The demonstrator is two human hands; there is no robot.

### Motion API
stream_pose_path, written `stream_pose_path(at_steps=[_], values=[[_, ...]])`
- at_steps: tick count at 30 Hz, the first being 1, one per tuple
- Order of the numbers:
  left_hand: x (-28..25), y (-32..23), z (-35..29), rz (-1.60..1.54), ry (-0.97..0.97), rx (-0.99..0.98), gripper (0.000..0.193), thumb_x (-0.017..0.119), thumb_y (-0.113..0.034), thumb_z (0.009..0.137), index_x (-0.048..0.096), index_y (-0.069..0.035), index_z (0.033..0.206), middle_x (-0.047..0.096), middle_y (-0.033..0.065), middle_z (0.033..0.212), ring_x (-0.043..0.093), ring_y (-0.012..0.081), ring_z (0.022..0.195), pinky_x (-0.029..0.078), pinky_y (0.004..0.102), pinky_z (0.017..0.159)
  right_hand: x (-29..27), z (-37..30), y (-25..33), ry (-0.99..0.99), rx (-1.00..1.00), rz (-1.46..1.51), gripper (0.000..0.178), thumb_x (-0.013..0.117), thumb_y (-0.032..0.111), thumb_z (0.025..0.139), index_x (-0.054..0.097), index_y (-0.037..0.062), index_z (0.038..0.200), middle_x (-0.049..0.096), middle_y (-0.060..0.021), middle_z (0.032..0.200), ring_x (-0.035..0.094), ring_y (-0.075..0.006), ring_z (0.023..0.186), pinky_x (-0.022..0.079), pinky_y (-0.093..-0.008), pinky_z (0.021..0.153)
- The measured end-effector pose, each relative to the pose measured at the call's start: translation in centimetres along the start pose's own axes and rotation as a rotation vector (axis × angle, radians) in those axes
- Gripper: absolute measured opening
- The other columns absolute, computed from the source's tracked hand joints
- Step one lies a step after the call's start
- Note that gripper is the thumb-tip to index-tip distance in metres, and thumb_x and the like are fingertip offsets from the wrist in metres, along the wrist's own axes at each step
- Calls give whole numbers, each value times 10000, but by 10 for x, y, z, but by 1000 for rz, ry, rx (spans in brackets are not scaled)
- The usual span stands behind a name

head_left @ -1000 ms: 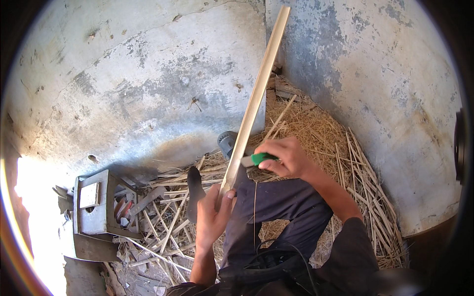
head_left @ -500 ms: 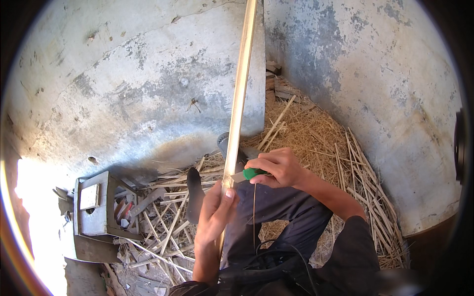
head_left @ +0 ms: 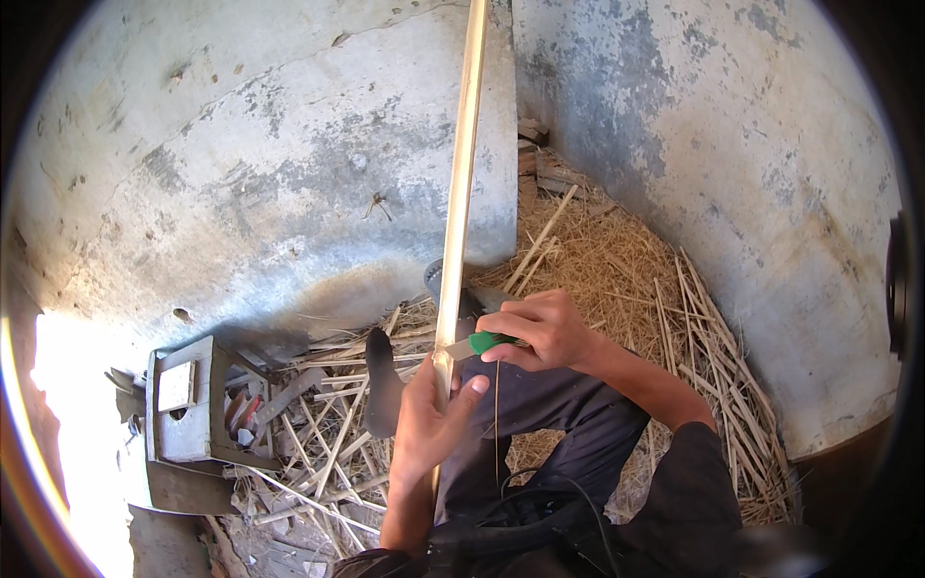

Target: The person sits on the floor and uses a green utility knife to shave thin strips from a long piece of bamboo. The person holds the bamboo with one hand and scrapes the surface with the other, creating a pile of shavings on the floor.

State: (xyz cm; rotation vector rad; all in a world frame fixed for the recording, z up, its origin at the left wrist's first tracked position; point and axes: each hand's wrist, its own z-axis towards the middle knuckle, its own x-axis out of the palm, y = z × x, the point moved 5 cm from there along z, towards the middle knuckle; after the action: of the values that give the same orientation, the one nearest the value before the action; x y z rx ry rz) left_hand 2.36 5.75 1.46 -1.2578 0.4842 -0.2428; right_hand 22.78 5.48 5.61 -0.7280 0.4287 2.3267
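Observation:
A long, pale split bamboo strip (head_left: 463, 159) runs from the top of the view down past my lap, slightly tilted. My left hand (head_left: 426, 424) is wrapped round its lower part, the thumb lying out to the right of it. In my right hand (head_left: 542, 332) is a knife with a green handle (head_left: 489, 342). Its blade (head_left: 462, 349) points left and rests against the strip just above my left hand, at a node-like mark. A thin brown strand (head_left: 496, 424) hangs below the knife handle.
Wood shavings (head_left: 597, 265) lie heaped by the far wall, with several cut strips (head_left: 718, 366) along the right. More loose sticks (head_left: 332, 438) are strewn at the left beside a small wooden box (head_left: 188, 400). A worn plaster wall (head_left: 289, 144) stands ahead.
The bamboo strip has shifted a little, its top leaning further left. My left thumb has moved off the strip to the right. The knife has moved slightly left and down.

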Motion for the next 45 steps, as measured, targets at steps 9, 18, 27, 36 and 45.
stream_pose_path(at_steps=[9,18,27,36,45], values=[[1,-6,0,65,-78,-58,210,657,-170,1113,642,21,1200,625,-29,867,520,31,770,440,249,663,-4,2,-3,3,25,-22,346,805,458,952,777,136,1075,680,21,760,672,-181,559,518,-335,510],[-2,-5,0,113,-173,-32,331,630,-285,1137,615,32,1041,527,53,649,451,76,645,386,332,549,-7,3,-1,2,34,-106,331,802,463,953,787,145,1047,678,25,734,659,-171,544,519,-327,500],[-3,-6,0,104,-178,-28,323,622,-274,1140,618,38,1058,530,68,629,448,88,621,384,341,543,-3,1,-9,-48,59,-89,334,788,483,964,782,159,1050,662,28,717,666,-168,546,517,-330,497],[-4,-6,-2,151,-160,-90,327,639,-285,1125,647,41,1143,584,116,660,518,137,623,446,382,585,-9,3,-10,0,101,-135,326,825,415,949,805,108,1056,776,-42,822,723,-171,609,554,-316,538],[13,2,-23,272,23,-251,329,626,-281,1103,610,47,1112,694,308,838,699,526,855,519,542,779,-40,-8,-62,-201,329,-124,335,762,377,1022,777,47,1081,815,-99,920,792,-233,694,595,-335,562]])
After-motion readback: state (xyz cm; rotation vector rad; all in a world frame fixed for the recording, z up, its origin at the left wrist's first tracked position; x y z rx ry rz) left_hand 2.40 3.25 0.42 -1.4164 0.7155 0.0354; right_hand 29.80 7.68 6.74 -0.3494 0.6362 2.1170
